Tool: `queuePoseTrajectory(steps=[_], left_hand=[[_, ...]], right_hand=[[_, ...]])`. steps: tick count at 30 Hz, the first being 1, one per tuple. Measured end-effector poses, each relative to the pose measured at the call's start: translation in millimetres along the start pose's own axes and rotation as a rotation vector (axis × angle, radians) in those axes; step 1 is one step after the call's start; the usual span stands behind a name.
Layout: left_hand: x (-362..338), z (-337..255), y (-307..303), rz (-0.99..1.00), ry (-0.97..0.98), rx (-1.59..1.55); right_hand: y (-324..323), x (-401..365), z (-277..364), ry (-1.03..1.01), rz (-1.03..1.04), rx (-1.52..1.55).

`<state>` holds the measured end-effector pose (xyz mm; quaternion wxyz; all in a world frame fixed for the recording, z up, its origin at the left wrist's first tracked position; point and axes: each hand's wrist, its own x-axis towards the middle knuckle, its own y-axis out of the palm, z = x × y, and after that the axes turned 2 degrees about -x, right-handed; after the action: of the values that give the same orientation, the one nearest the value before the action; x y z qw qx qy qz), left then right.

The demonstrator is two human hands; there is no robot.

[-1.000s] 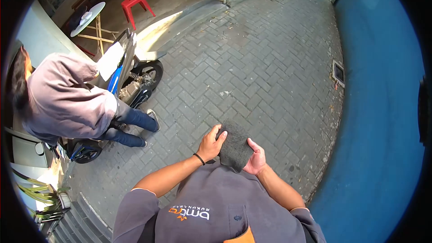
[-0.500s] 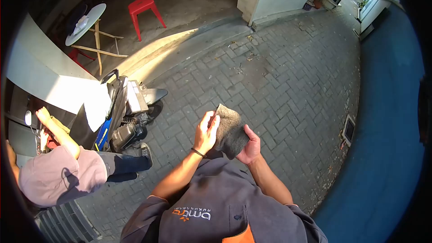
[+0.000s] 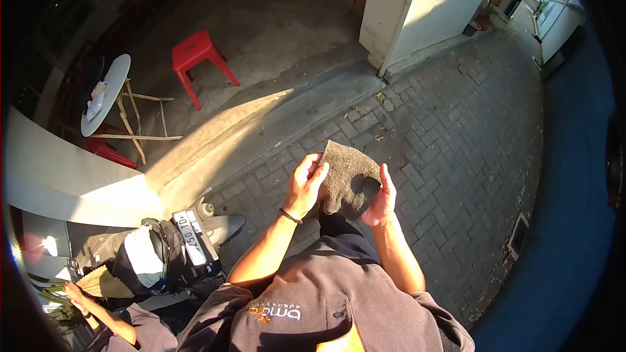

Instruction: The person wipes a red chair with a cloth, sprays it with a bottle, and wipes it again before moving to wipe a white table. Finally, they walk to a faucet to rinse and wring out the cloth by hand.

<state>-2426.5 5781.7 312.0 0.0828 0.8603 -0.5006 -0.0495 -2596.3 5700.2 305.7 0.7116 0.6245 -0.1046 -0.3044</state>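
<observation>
A grey-brown cloth (image 3: pixel 349 173) is stretched between my two hands in front of my chest, sunlit on top with a dark shadow across its lower right. My left hand (image 3: pixel 305 186) grips its left edge, thumb on the near face and fingers behind. On the other side, my right hand (image 3: pixel 381 201) holds the right edge, thumb pointing up and the other fingers mostly hidden behind the cloth. A dark band circles my left wrist.
At lower left another person's hand (image 3: pixel 77 294) is beside a parked motorbike (image 3: pixel 195 241). A red stool (image 3: pixel 199 55) and a round folding table (image 3: pixel 111 94) stand beyond the low step. A white pillar (image 3: pixel 407 19) rises ahead; a blue wall (image 3: pixel 574 176) runs along the right.
The view has shifted forward and left, towards the step. The cloth is spread wider between my hands. The other person and the motorbike now appear lower in view.
</observation>
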Motion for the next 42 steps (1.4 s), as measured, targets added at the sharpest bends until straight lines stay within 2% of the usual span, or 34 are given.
queuePoseTrajectory(steps=[2,6,8,11,12,14,16,17,22,26,30,35,39,42], left_hand=[[74.8,1.8,-14.3,-0.049,-0.038,0.068],[203.2,-35.0,-34.5,-0.160,-0.140,-0.047],[264.1,-56.2,-48.6,-0.140,-0.123,-0.138],[359.9,-43.8,-78.4,-0.272,-0.144,-0.264],[427.8,-45.6,-92.3,-0.281,-0.208,-0.346],[500.1,-36.1,-109.3,-0.234,-0.284,-0.524],[581.1,-31.8,-120.8,-0.165,-0.366,-0.569],[624.1,-25.1,-125.1,-0.160,-0.324,-0.559],[826.6,-118.5,-124.7,0.063,-0.303,-0.329],[952.6,-185.3,-119.1,0.209,-0.283,-0.213],[1062.7,-190.1,-113.3,0.226,-0.278,-0.196],[1228.2,-177.1,-97.6,0.253,-0.383,-0.181],[1387.4,-201.2,-68.2,0.290,-0.400,-0.108],[1496.0,-241.3,-45.5,0.323,-0.420,-0.116]], right_hand=[[12.9,76.9,35.4,0.051,0.012,-0.023],[80.5,221.6,97.7,0.153,0.004,-0.105],[105.3,296.9,122.3,0.215,0.001,-0.176],[130.9,404.8,145.0,0.291,0.011,-0.251],[134.4,474.8,159.8,0.313,-0.003,-0.261],[140.4,546.2,179.4,0.319,0.008,-0.242],[150.8,608.3,204.1,0.323,0.029,-0.207],[166.6,638.4,218.5,0.297,-0.023,-0.191],[262.2,771.9,299.4,0.119,-0.022,-0.199],[327.4,851.6,359.8,0.037,-0.002,-0.176],[337.2,938.8,405.2,-0.032,0.018,-0.137],[327.6,1073.7,479.5,-0.055,0.008,-0.053],[366.2,1187.7,569.3,-0.129,-0.024,0.020],[428.3,1256.1,639.3,-0.140,-0.009,-0.009]])
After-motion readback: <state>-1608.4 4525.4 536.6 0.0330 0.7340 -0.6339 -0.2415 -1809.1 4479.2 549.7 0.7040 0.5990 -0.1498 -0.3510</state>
